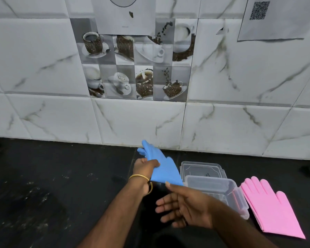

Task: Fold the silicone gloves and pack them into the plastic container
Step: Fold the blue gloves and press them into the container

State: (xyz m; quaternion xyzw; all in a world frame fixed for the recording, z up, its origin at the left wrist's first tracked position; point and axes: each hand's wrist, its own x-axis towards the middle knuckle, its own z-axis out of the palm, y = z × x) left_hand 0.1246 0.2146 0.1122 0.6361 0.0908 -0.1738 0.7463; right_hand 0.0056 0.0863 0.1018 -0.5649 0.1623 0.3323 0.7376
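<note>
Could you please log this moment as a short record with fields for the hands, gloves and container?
left hand: gripping the blue glove, lifted off the counter
right hand: open, fingers spread, thumb tip near the glove's cuff edge; contact unclear
pink gloves: lying flat on the black counter, right of the container
plastic container: clear, open, no glove visibly inside
lid: clear, lying just behind the container
packed so far: nothing visible
</note>
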